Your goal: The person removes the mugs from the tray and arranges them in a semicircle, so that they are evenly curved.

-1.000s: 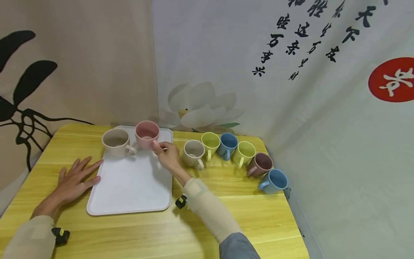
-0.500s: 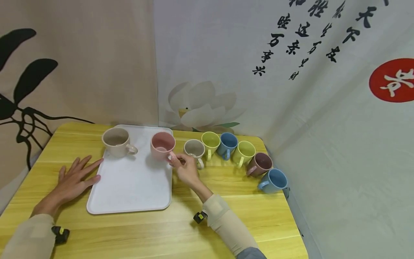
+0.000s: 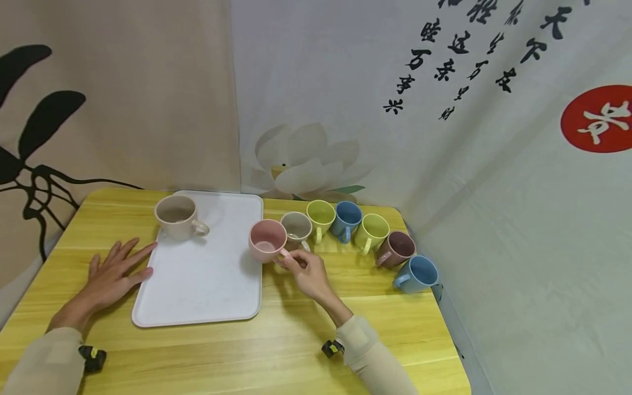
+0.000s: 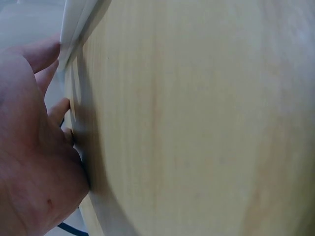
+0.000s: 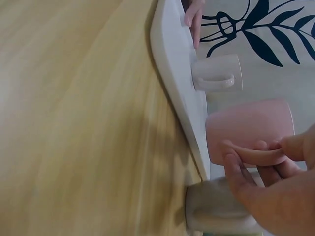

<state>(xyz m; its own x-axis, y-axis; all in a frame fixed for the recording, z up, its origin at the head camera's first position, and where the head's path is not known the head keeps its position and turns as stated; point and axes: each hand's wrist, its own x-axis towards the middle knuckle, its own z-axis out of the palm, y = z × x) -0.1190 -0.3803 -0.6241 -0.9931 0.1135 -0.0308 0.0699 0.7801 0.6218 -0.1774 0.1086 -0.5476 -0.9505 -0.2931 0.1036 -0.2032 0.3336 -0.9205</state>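
My right hand (image 3: pixel 312 275) pinches the handle of a pink mug (image 3: pixel 267 241), which hangs upright over the right edge of a white tray (image 3: pixel 202 285). In the right wrist view, fingers and thumb close round the handle of the pink mug (image 5: pixel 248 125), and it is clear of the tray. My left hand (image 3: pixel 108 281) lies with fingers spread at the tray's left edge, fingertips touching the rim; the left wrist view shows them against that edge. A beige mug (image 3: pixel 179 220) sits upright on the tray's back left corner, handle to the right.
Just right of the tray stands a greyish mug (image 3: pixel 296 226), partly behind the right hand. Several more mugs curve toward the table's right edge: yellow-green (image 3: pixel 321 215), blue (image 3: pixel 348 218), another yellow-green (image 3: pixel 372 230), maroon (image 3: pixel 398 248) and light blue (image 3: pixel 418 273). A printed curtain (image 3: pixel 316 99) hangs behind.
The pink mug has moved in my right hand from the tray's back, rightward and toward me, to the tray's right edge. My left hand and the beige mug have stayed in place.
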